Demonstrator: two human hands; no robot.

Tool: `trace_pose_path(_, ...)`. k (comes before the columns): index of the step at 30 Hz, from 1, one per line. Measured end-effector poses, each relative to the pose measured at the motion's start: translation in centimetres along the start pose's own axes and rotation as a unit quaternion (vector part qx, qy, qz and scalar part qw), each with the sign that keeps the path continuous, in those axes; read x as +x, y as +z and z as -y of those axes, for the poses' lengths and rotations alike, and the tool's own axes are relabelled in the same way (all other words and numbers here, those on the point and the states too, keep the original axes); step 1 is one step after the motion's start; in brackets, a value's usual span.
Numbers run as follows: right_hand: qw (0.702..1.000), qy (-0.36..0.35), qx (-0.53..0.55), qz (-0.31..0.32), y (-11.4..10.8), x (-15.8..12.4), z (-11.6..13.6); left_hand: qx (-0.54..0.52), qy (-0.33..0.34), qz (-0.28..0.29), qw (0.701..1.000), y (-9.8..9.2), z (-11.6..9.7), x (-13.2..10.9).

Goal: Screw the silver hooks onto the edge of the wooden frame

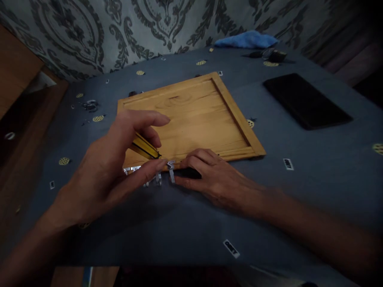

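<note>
My left hand (110, 163) is over the near left part of a framed wooden panel (191, 115). A yellow tool with black stripes (145, 147) shows under its curled fingers; its far part is hidden in the palm. The index finger is held away, and the thumb tip touches or nearly touches a small silver metal hinge (171, 171) at the panel's near edge. My right hand (206, 171) is closed at that edge, its thumb tip against the hinge and its bent fingers on the panel's rim. More silver metal parts (131, 170) show beside my left thumb.
A black flat slab (306, 101) lies to the right on the blue patterned cloth (257, 219). Behind are a blue cloth (247, 40) and a dark object (273, 55). Small metal parts (89, 105) lie at left, near wooden furniture (18, 67). Patterned wallpaper (167, 24) bounds the back.
</note>
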State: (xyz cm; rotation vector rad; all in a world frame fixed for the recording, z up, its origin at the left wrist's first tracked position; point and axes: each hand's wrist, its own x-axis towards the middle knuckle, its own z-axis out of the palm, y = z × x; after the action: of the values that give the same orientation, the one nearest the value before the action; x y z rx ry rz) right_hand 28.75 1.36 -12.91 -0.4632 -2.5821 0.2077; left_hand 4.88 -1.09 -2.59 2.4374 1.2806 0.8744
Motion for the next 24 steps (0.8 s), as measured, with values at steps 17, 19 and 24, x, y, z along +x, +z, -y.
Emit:
trace_pose_path(17, 1.0, 0.018, 0.004, 0.006, -0.05, -0.12, -0.05, 0.021, 0.014, 0.004, 1.0, -0.5, 0.32, 0.06)
trace_pose_path(19, 1.0, 0.01, 0.014, 0.01, 0.09, -0.16, -0.2, 0.024, 0.024, 0.006, 0.999, -0.43, 0.47, 0.06)
trace_pose_path(24, 0.999, 0.005, 0.037, 0.024, 0.24, -0.16, -0.47, 0.041, 0.004, -0.019, 0.999, -0.35, 0.67, -0.03)
